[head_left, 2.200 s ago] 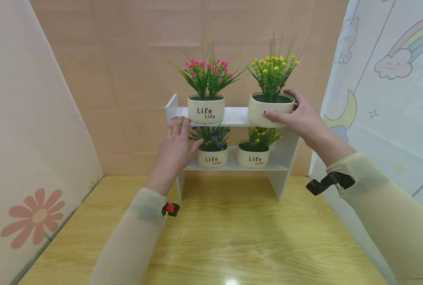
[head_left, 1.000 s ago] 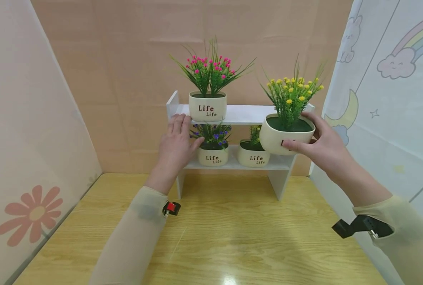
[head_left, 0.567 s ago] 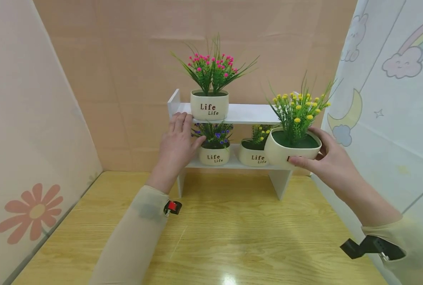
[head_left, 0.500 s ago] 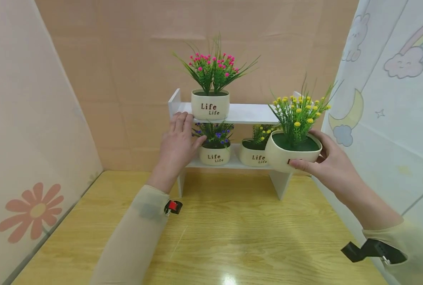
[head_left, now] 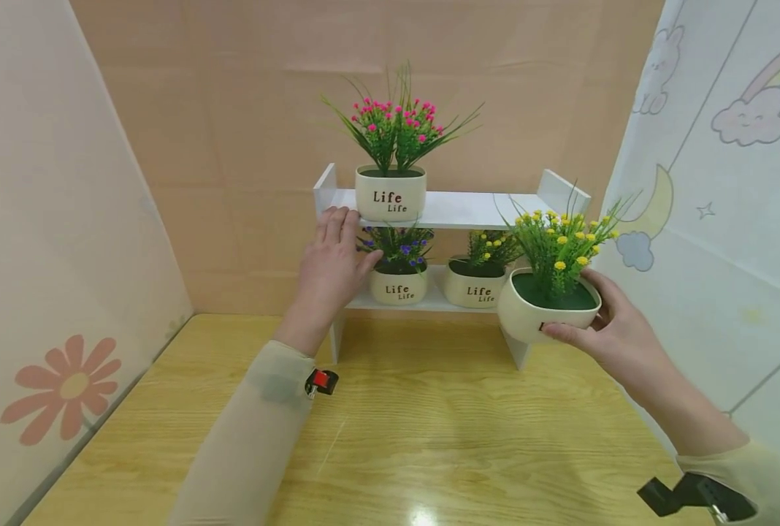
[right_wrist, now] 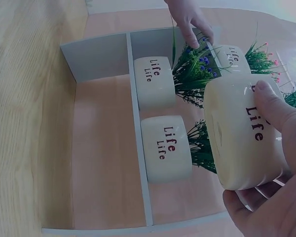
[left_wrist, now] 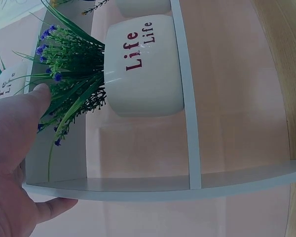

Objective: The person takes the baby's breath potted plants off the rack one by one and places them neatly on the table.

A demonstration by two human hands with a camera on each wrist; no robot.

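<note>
My right hand grips a cream "Life" flowerpot with yellow flowers, thumb across its front and fingers behind. It is in the air before the rack's right side; the right wrist view shows the pot's underside. My left hand rests on the upper left corner of the white two-tier rack, thumb spread away from the fingers. Right beside it, a pot with pink flowers stands on the upper shelf. On the lower shelf are a pot with purple flowers and another with yellow flowers.
The rack stands at the back of a wood-grain table. A plain peach cloth hangs behind. Pale printed panels close in the left and right sides.
My right hand has lifted the yellow-flowered pot off the upper shelf's right side and brought it forward, down and a little right. The left hand has stayed at the rack's corner.
</note>
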